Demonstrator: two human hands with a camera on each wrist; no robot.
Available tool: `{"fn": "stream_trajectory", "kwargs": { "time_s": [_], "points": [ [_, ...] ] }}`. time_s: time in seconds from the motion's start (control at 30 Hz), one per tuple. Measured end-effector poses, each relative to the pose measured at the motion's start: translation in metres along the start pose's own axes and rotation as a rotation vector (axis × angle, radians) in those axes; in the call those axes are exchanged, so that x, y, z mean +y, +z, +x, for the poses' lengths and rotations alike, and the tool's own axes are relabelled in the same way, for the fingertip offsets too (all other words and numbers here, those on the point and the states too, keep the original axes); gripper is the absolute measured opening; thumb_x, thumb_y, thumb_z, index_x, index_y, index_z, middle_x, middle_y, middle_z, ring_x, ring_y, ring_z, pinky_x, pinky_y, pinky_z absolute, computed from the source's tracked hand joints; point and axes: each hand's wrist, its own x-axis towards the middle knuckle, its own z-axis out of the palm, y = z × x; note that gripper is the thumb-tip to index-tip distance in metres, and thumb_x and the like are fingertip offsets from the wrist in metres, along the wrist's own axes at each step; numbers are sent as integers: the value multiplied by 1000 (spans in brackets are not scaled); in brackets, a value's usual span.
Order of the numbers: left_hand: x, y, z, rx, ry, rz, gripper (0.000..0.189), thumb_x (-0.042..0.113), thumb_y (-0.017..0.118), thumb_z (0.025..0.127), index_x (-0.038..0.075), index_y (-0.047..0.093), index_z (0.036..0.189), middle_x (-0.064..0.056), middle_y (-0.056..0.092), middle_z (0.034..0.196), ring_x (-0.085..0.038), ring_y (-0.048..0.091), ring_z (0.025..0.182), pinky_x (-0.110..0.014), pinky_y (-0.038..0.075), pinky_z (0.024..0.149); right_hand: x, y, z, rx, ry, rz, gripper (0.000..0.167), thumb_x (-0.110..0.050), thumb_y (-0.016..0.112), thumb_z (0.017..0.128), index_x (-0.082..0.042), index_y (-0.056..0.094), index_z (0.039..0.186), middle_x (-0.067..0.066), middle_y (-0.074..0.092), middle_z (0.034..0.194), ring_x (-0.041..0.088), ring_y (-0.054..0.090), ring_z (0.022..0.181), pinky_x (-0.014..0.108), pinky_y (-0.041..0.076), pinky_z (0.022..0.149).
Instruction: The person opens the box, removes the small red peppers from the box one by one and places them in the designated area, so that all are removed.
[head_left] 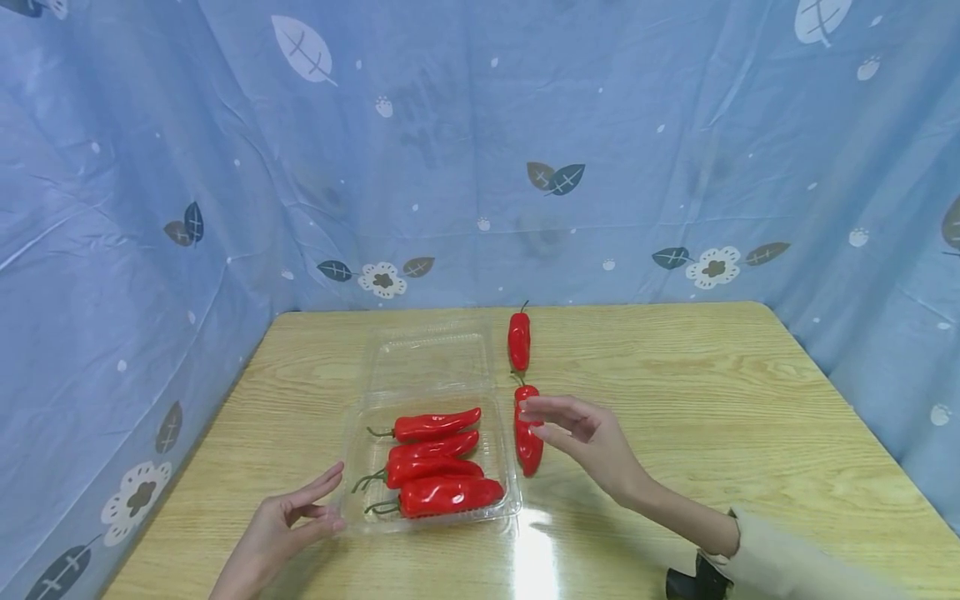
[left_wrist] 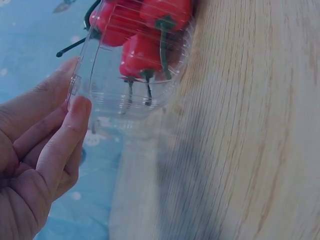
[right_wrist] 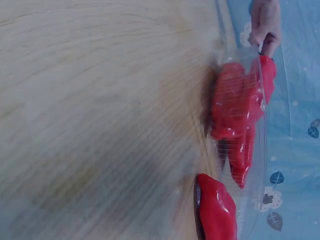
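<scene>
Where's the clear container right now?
In the head view, the clear container is on the table, slightly left of centre, between the left hand at its left edge and two loose red peppers to its right.

Blue curtains (head_left: 465, 100) make this table (head_left: 712, 400) a booth.

Blue leaf-patterned fabric (head_left: 450, 108) hangs behind and beside a wood-grain table (head_left: 712, 400) catching bright glare (head_left: 535, 560).
</scene>
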Motion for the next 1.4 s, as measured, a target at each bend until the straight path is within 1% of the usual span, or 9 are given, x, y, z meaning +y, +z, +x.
{"fn": "stream_trajectory", "kwargs": {
  "time_s": [0.17,0.33,0.43,0.57,0.87,1.0,1.1,1.27,1.4],
  "points": [
    [3,-1,1,-13,-68,-4,55,8,75,81,-5,53,130,30,46,127,-8,60,84,-20,51,75,7,8,-7,-162,-38,91,33,8,63,87,8,59,120,25,61,119,26,62,109,37,52,86],
    [2,0,1,-7,-45,-5,54,5,74,81,-8,53,129,30,46,127,-7,60,83,-19,51,75,20,19,-7,-270,2,118,34,6,64,87,7,59,121,28,60,119,27,61,111,39,50,88],
    [0,0,0,-10,-15,-11,53,4,74,81,-11,52,128,31,46,127,-7,60,83,-19,51,75,27,25,-3,-296,14,107,35,5,65,87,5,59,121,28,60,120,28,60,112,40,50,89],
    [-1,1,-1,-25,-8,-24,53,4,73,82,-12,50,128,32,45,127,-8,60,83,-19,51,75,36,32,2,-329,30,101,35,1,65,89,4,59,123,24,61,121,34,59,112,40,50,89],
    [-1,-2,-2,-43,-93,-29,55,7,72,84,-6,50,132,34,44,126,-9,58,84,-16,48,79,47,48,16,-378,86,93,34,-4,66,89,-1,62,123,14,64,121,30,58,114,33,51,89],
    [2,-2,-2,-28,-138,-21,56,8,73,83,-3,51,133,33,44,126,-9,57,84,-16,47,80,49,56,24,-411,63,75,35,-6,68,89,-5,63,123,9,65,121,29,59,114,34,48,93],
    [1,-2,-2,-11,-113,-23,55,5,74,82,-5,52,131,32,46,126,-9,58,83,-16,48,79,47,61,30,-433,61,84,36,-6,68,88,-4,62,124,8,65,121,27,58,115,33,47,95],
    [1,-1,-1,-21,-50,-23,53,4,73,83,-8,51,130,33,45,126,-8,58,83,-18,50,75,46,69,36,-468,98,122,39,-4,69,88,-4,60,126,9,64,124,26,57,118,32,45,97],
    [3,-1,0,-20,-67,-18,53,6,74,83,-7,53,130,31,46,127,-8,58,84,-20,51,74,47,75,43,-492,109,111,40,-3,70,86,-6,61,126,7,64,124,22,57,119,30,44,98]
  ]
}}
